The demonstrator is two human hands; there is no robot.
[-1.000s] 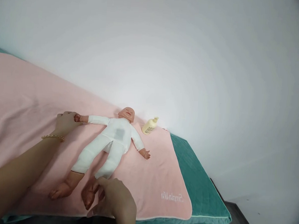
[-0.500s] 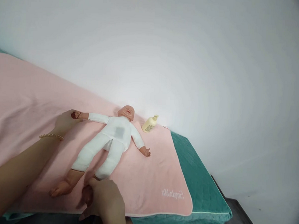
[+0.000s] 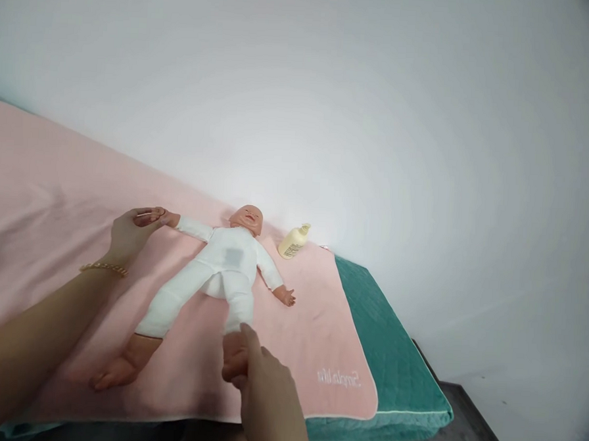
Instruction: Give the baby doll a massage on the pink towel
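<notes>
A baby doll (image 3: pixel 232 253) with a white cloth body and bare plastic head, hands and feet lies on its back on a pink blanket (image 3: pixel 312 340). My left hand (image 3: pixel 133 235), with a bracelet at the wrist, is closed round the doll's hand on the left, and that arm is stretched out sideways. Lower down, my right hand (image 3: pixel 267 374) grips the doll's foot on the right, its index finger along the ankle. The doll's other foot rests on the blanket, as does its other hand, palm open.
Beside the doll's head stands a pale yellow pump bottle (image 3: pixel 293 241). Under the blanket is a green padded mattress (image 3: pixel 391 350), its corner at the lower right. A white wall (image 3: pixel 377 152) rises along the far side. Dark floor (image 3: pixel 466 420) shows at the lower right.
My right hand has moved right and slightly up with the doll's foot, spreading that leg outward. The doll's hand in my left hand has risen slightly.
</notes>
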